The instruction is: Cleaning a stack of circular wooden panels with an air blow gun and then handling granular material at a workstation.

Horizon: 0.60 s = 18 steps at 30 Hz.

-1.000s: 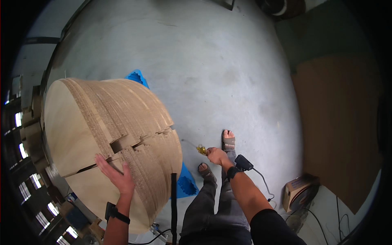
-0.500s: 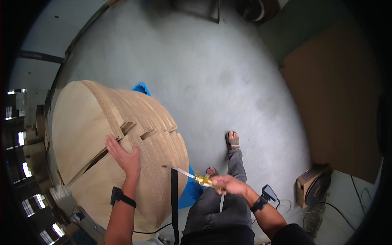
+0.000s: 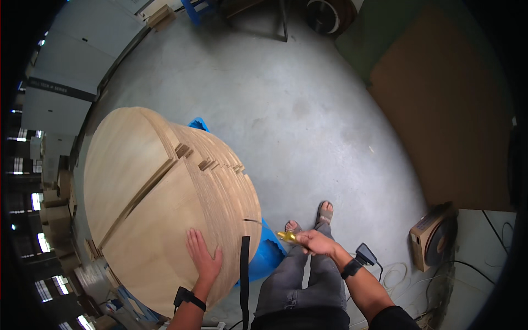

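Note:
Two stacks of curved wooden boards [image 3: 129,159] stand side by side at the left, pale on top with layered brown edges. A dark slit runs between them. My left hand [image 3: 204,257] lies flat on the top board of the nearer stack, fingers stretched, close to its right edge. In my right hand [image 3: 316,242] is a gold-coloured blow gun [image 3: 287,236] with a long thin nozzle. Its dark tip points left at the layered edges; contact with them cannot be made out. My fingers are wrapped round its body.
Blue plastic supports [image 3: 267,256] show beneath the stacks. A black strap [image 3: 245,280] hangs near the edges. My feet stand on the grey floor [image 3: 308,110]. A cardboard box [image 3: 421,242] with a dark reel, loose hoses and a large brown board [image 3: 440,121] are at the right.
My left hand has slid from beside the slit toward me on the nearer board. My right hand keeps the blow gun, now turned differently. The whole view has shifted.

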Tool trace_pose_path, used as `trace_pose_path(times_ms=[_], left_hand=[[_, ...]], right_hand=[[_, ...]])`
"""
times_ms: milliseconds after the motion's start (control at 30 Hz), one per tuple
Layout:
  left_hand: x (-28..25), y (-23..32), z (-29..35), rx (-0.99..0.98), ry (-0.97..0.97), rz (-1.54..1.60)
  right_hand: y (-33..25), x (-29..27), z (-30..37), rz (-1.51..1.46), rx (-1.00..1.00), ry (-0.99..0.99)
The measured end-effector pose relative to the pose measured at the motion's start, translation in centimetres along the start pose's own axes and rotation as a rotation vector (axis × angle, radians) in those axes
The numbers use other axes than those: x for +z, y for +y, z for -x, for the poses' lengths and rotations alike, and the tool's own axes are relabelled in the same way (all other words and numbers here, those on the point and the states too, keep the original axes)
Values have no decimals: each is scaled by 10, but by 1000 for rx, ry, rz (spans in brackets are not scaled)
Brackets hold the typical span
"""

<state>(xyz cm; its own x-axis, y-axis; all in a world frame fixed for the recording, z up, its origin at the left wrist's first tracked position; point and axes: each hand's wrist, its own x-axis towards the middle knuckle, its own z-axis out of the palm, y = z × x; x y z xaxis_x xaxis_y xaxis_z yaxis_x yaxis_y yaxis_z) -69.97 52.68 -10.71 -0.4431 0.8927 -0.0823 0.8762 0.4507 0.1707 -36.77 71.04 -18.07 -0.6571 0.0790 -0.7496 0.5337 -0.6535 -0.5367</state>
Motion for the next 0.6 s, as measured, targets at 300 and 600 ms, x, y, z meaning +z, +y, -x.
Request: trace_pose_path(times_ms=[300, 600], left_hand=[[5, -3, 21, -37, 0, -47], [10, 4, 25, -155, 139, -14]], right_hand=[[-50, 67, 49, 366, -449, 36], [-71, 131, 61, 1078, -555, 140]])
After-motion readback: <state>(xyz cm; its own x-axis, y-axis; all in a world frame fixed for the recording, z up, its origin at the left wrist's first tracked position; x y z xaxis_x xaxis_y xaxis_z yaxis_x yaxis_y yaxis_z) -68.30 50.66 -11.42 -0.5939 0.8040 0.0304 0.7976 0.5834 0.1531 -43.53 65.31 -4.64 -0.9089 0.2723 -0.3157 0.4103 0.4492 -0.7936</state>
